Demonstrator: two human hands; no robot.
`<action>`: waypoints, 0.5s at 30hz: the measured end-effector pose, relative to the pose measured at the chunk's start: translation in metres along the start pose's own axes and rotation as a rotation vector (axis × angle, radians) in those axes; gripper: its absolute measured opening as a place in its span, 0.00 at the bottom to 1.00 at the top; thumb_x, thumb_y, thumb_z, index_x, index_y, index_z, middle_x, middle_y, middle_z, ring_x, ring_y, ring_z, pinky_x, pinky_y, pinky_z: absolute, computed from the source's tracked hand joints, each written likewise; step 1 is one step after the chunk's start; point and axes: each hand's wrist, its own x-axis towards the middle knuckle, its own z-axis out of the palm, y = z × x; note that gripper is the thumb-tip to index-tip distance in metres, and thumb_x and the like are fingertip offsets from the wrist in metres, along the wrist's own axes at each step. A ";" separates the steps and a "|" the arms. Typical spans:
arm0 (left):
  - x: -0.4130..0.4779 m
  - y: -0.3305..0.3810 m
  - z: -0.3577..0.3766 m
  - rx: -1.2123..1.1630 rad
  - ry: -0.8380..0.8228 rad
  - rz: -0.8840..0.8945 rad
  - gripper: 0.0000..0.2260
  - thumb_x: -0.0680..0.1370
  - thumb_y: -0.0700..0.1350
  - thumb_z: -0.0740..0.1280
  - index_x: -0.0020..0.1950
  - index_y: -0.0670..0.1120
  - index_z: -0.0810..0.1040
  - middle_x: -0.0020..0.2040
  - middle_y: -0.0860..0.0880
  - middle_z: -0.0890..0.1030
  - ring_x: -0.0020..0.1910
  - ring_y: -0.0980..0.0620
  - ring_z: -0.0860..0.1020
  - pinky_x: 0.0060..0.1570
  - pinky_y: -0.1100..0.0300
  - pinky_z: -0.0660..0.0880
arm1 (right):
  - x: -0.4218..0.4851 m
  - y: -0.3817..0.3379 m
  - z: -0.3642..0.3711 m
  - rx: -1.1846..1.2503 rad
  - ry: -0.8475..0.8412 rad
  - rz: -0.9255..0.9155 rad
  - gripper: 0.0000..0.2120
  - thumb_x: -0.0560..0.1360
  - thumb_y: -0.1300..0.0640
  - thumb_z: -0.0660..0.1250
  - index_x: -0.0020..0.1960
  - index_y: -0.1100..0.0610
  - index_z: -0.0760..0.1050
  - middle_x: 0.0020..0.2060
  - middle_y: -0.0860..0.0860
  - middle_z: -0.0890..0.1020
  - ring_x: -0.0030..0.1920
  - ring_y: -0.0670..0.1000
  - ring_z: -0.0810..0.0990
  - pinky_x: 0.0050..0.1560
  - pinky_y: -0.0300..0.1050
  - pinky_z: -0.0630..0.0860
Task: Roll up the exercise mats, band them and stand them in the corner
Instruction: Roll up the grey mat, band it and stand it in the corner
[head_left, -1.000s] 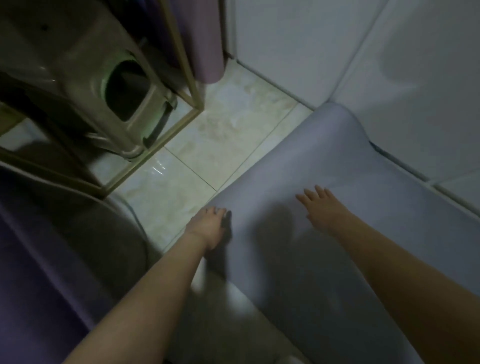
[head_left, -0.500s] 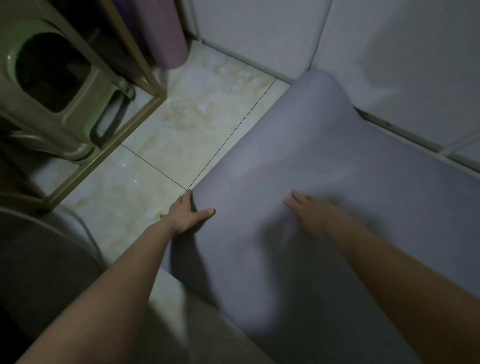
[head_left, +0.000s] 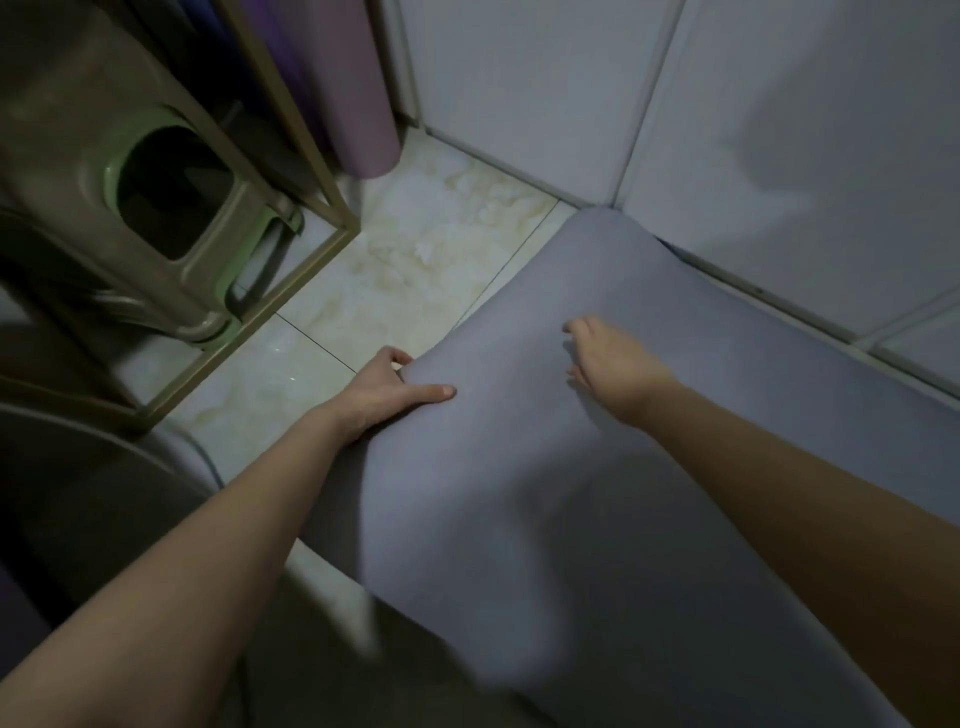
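Observation:
A grey-lilac exercise mat (head_left: 597, 467) lies unrolled over the tiled floor, its far end bent up against the white wall. My left hand (head_left: 387, 389) grips the mat's left edge, thumb on top and fingers curled under it, and the edge is lifted off the floor. My right hand (head_left: 610, 364) rests on the mat's upper surface with fingers bent downward, further toward the wall. A rolled purple mat (head_left: 353, 88) stands upright in the corner at the top.
A green and brown plastic stool (head_left: 156, 208) sits inside a thin gold metal frame (head_left: 311, 171) at the left. White tiled walls (head_left: 753, 130) close the far side. Pale marble floor tiles (head_left: 415, 270) show between frame and mat. A dark rounded object (head_left: 78, 493) lies at the lower left.
My left hand went from lying at the mat's edge to gripping it and raising it. My right hand slid a little toward the wall. The view shifted.

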 end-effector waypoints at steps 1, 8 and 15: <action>-0.008 0.010 -0.002 0.077 0.017 0.034 0.30 0.66 0.54 0.77 0.59 0.46 0.66 0.48 0.50 0.75 0.44 0.52 0.77 0.39 0.59 0.72 | -0.003 -0.005 -0.016 0.008 0.023 -0.033 0.23 0.79 0.60 0.61 0.72 0.60 0.59 0.67 0.59 0.67 0.61 0.61 0.71 0.59 0.54 0.69; -0.081 0.084 0.001 0.354 0.036 0.415 0.26 0.68 0.50 0.75 0.59 0.47 0.65 0.42 0.47 0.75 0.42 0.46 0.74 0.38 0.56 0.67 | -0.033 -0.030 -0.109 -0.157 -0.008 -0.158 0.39 0.75 0.63 0.67 0.77 0.57 0.47 0.76 0.56 0.53 0.74 0.57 0.56 0.71 0.51 0.59; -0.150 0.140 -0.008 0.488 -0.139 0.637 0.18 0.71 0.50 0.73 0.53 0.53 0.67 0.42 0.47 0.77 0.41 0.44 0.74 0.44 0.50 0.74 | -0.074 -0.026 -0.204 -0.482 -0.179 -0.276 0.38 0.76 0.58 0.66 0.77 0.47 0.47 0.77 0.51 0.46 0.77 0.55 0.47 0.74 0.49 0.48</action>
